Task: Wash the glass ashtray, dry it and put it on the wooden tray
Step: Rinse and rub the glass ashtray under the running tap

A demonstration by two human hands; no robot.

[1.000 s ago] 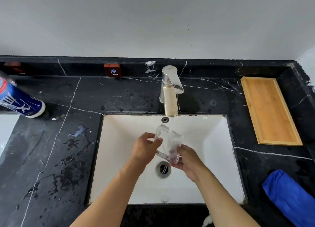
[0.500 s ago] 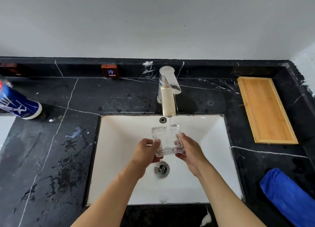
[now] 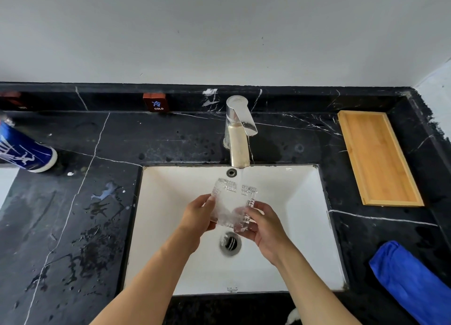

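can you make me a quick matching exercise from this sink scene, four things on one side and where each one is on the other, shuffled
Things:
1. glass ashtray
2. wooden tray
3. blue cloth
4. faucet

Places:
A. on the counter, near right corner
B. held in both hands under the running water
C. behind the basin, at its middle
D. on the counter, far right, with nothing on it

Pairs: 1-B, 2-D, 3-A, 4-C

The left hand and right hand grip the ashtray's sides over the white sink.

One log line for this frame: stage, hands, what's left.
stage: rinsing | glass ashtray under running faucet | left hand, right hand: both holding it | wooden tray empty | pending: dry, place
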